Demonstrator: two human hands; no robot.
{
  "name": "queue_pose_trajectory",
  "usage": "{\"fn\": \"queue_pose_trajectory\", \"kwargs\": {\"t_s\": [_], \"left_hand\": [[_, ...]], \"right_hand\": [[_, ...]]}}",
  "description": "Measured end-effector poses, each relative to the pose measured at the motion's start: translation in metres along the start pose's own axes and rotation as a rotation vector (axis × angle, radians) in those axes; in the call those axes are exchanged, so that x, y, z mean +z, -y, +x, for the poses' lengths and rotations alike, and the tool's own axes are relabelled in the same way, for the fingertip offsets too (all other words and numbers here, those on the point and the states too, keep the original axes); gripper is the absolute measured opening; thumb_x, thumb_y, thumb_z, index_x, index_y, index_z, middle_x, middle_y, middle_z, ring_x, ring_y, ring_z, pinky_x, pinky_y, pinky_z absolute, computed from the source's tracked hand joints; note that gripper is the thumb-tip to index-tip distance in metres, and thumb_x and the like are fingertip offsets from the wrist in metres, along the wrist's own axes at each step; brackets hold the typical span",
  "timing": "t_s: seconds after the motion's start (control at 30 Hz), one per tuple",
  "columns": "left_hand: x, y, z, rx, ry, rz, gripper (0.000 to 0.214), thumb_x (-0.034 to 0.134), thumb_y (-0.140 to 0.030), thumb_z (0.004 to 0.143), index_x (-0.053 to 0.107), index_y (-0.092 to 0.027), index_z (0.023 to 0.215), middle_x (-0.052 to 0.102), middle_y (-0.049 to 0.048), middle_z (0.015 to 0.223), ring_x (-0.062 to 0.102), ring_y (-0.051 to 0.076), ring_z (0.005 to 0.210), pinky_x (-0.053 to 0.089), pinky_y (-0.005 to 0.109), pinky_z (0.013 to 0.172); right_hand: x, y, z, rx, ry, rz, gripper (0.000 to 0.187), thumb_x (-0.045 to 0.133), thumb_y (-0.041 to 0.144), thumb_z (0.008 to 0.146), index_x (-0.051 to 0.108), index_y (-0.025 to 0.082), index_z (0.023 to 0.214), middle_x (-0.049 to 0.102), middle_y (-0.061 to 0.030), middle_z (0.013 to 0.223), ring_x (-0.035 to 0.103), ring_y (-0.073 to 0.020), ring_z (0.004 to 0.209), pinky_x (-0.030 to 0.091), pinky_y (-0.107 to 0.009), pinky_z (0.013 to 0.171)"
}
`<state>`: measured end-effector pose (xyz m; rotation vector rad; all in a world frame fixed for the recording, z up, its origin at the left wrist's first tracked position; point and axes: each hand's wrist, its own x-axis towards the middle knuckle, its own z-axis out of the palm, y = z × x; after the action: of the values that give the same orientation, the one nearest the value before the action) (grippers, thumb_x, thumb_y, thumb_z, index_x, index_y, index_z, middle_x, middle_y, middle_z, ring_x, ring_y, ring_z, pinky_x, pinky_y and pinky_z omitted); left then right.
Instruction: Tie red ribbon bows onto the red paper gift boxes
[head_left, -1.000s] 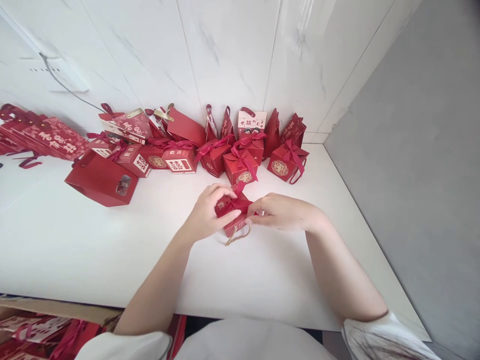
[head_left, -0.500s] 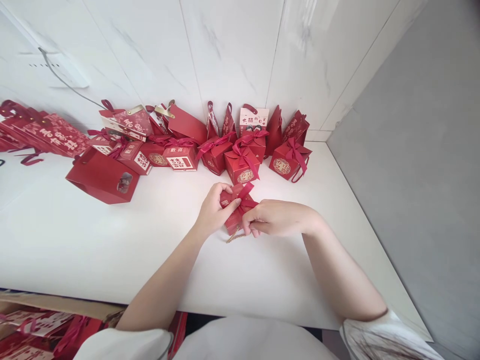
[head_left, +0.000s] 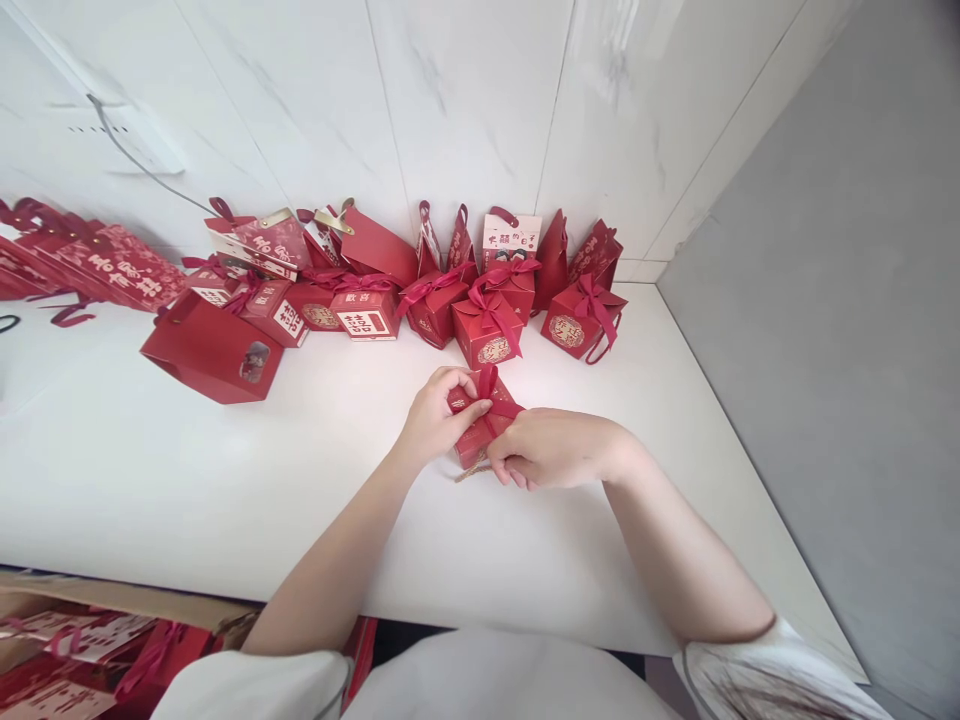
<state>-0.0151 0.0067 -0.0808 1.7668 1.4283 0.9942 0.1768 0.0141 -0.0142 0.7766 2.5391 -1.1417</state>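
Note:
A small red gift box (head_left: 471, 447) sits on the white table in front of me, between my hands. A dark red ribbon (head_left: 488, 383) crosses its top, with a loop standing up. My left hand (head_left: 442, 412) is at the box's left side, thumb and fingers pinching the ribbon near its crossing. My right hand (head_left: 544, 447) is curled at the right side, its fingers closed around the ribbon's other part, which mostly disappears behind the hand. A thin tan cord (head_left: 471, 472) lies at the box's near edge.
Several ribbon-tied red boxes (head_left: 487, 335) stand in a row along the tiled wall (head_left: 465, 100). A larger red box with a window (head_left: 202, 350) lies left of them, beside stacked gift bags (head_left: 112, 265). A carton (head_left: 135, 595) with red packaging is at lower left.
The ribbon loop on the box now stands more upright. My right hand has shifted slightly down and right, while my left hand keeps its pinch. The whole view has moved a little.

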Motion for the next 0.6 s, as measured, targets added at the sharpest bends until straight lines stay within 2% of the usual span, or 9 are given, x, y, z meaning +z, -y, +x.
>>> {"fn": "queue_pose_trajectory", "kwargs": {"t_s": [0.27,0.33,0.4,0.43,0.5,0.6], "left_hand": [[-0.001,0.001,0.0,-0.014,0.014,0.006,0.018,0.069,-0.034,0.08,0.058,-0.021,0.075,0.06,0.006,0.111,0.06,0.022,0.104,0.044,0.039,0.099],[-0.002,0.003,0.001,-0.015,0.013,-0.017,0.019,0.07,-0.035,0.08,0.059,-0.021,0.075,0.06,0.0057,0.11,0.06,0.022,0.105,0.043,0.039,0.1],[-0.002,0.005,0.002,-0.005,0.02,-0.076,0.02,0.07,-0.037,0.08,0.06,-0.02,0.076,0.06,0.0058,0.112,0.06,0.022,0.108,0.043,0.038,0.102],[-0.003,0.007,0.002,0.0,0.023,-0.115,0.021,0.069,-0.038,0.082,0.06,-0.02,0.076,0.061,0.006,0.114,0.06,0.022,0.109,0.042,0.038,0.102],[-0.003,0.008,0.002,0.004,0.004,-0.179,0.022,0.063,-0.04,0.087,0.061,-0.02,0.078,0.061,0.006,0.116,0.06,0.021,0.111,0.043,0.037,0.101],[-0.003,0.007,0.001,0.0,-0.078,-0.171,0.023,0.056,-0.041,0.091,0.062,-0.021,0.08,0.062,0.0053,0.115,0.061,0.02,0.107,0.045,0.035,0.097]], "right_hand": [[0.002,-0.005,0.0,-0.032,0.14,0.1,0.027,0.042,0.008,0.08,0.067,0.018,0.085,0.069,-0.0022,0.076,0.067,-0.0159,0.069,0.046,-0.027,0.063],[-0.002,-0.005,-0.005,-0.071,0.148,0.186,0.027,0.045,0.012,0.084,0.068,0.019,0.096,0.069,-0.0021,0.079,0.068,-0.0155,0.07,0.048,-0.027,0.067],[-0.009,-0.006,-0.015,-0.091,0.131,0.289,0.03,0.051,0.022,0.088,0.063,0.021,0.116,0.068,-0.0004,0.075,0.067,-0.0146,0.065,0.049,-0.027,0.066],[-0.013,-0.006,-0.021,-0.08,0.101,0.332,0.035,0.053,0.03,0.09,0.059,0.023,0.124,0.066,0.0009,0.071,0.065,-0.014,0.061,0.049,-0.026,0.063],[-0.02,-0.008,-0.033,-0.025,-0.046,0.375,0.042,0.055,0.044,0.091,0.054,0.025,0.128,0.061,0.0025,0.068,0.058,-0.0126,0.054,0.046,-0.024,0.055],[-0.026,-0.017,-0.042,0.088,-0.29,0.324,0.038,0.049,0.054,0.092,0.057,0.026,0.117,0.059,0.0021,0.07,0.054,-0.0128,0.057,0.043,-0.024,0.055]]}}
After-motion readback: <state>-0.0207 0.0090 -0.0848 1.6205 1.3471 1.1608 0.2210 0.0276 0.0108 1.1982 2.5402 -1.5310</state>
